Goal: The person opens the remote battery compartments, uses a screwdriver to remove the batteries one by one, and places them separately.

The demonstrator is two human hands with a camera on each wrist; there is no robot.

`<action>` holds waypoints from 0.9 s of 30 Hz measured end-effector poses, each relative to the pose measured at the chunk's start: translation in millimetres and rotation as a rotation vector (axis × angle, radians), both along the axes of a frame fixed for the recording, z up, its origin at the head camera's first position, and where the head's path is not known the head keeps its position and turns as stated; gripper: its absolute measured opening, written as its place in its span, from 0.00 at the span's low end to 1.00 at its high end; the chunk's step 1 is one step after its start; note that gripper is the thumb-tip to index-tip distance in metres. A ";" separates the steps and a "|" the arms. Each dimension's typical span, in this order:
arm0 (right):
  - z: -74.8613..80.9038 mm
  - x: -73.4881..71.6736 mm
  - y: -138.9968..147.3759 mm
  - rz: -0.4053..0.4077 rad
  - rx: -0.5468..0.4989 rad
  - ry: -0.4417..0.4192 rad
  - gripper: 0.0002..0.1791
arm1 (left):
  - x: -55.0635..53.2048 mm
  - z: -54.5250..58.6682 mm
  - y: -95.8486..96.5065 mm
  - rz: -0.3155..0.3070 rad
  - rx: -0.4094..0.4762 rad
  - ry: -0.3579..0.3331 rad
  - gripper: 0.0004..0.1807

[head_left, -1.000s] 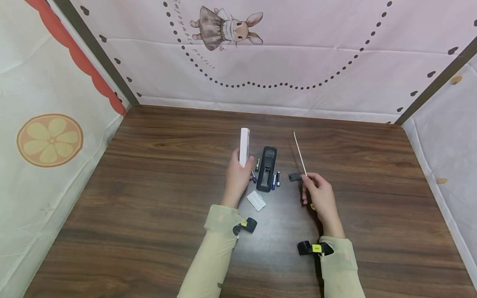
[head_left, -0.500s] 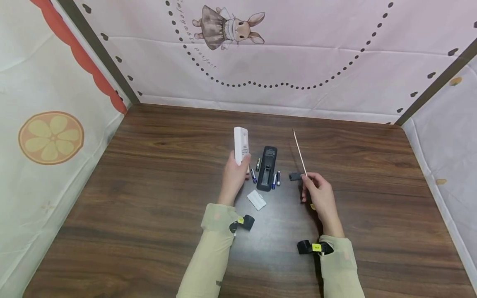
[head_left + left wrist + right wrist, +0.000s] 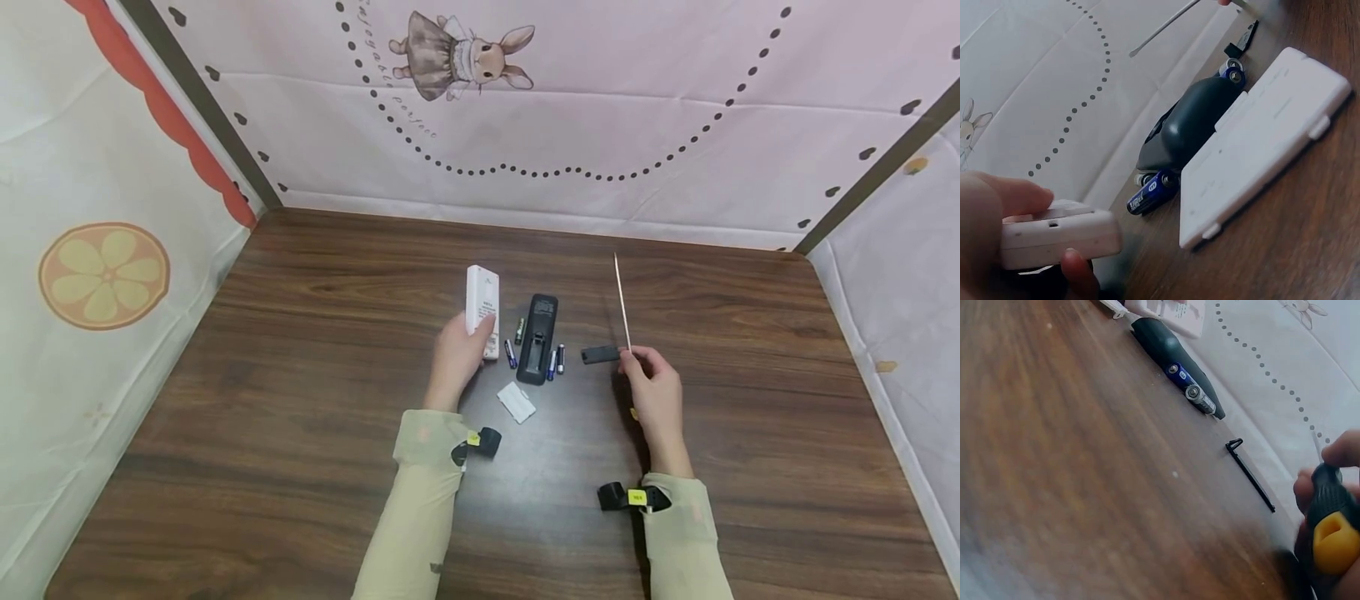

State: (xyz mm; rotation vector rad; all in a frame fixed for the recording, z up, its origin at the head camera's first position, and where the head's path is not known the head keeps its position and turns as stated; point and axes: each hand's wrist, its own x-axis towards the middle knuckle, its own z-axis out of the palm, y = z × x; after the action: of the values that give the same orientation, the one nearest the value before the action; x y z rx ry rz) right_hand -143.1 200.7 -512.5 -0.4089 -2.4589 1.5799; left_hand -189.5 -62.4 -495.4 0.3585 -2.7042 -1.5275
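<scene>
My left hand (image 3: 454,357) grips a white remote control (image 3: 484,293), its printed face toward the head camera and the thumb across it. In the left wrist view the end of this remote (image 3: 1060,234) shows between thumb and fingers, clear of the table. A screwdriver (image 3: 622,300) is in my right hand (image 3: 656,392), shaft pointing away from me. The right wrist view shows its black and yellow handle (image 3: 1334,540) in the fingers. Between the hands a black remote control (image 3: 537,340) lies face down, its battery bay uncovered.
Blue batteries (image 3: 511,354) (image 3: 552,365), a green battery (image 3: 521,331) and a silver-dark battery (image 3: 561,359) lie beside the black remote. A white battery cover (image 3: 517,402) lies nearer me. A dark battery cover (image 3: 598,355) lies by the right hand. A fabric wall (image 3: 480,187) stands behind the table.
My left hand has moved left and slightly toward me, turning the white remote from its narrow edge to its printed face. My right hand has shifted a little right, swinging the screwdriver shaft more upright in view.
</scene>
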 end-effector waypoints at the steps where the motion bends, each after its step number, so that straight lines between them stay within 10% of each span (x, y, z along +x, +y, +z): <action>1: 0.0 0.3 0.2 -0.017 0.030 -0.001 0.17 | 0.0 -0.4 0.7 -0.015 -0.012 -0.014 0.20; 9: 0.9 -0.5 3.3 -0.014 0.241 -0.050 0.18 | -1.3 0.1 4.3 -0.063 -0.113 -0.061 0.20; 27: 0.1 1.7 5.1 0.019 0.311 -0.088 0.18 | 5.6 7.4 12.9 -0.080 -0.382 -0.090 0.25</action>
State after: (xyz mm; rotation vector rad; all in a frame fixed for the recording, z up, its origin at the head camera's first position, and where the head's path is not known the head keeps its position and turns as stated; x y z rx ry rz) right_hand -141.3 205.8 -512.5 -0.4117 -2.7213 1.1786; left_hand -183.9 -49.5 -488.0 0.3141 -3.0251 -0.9926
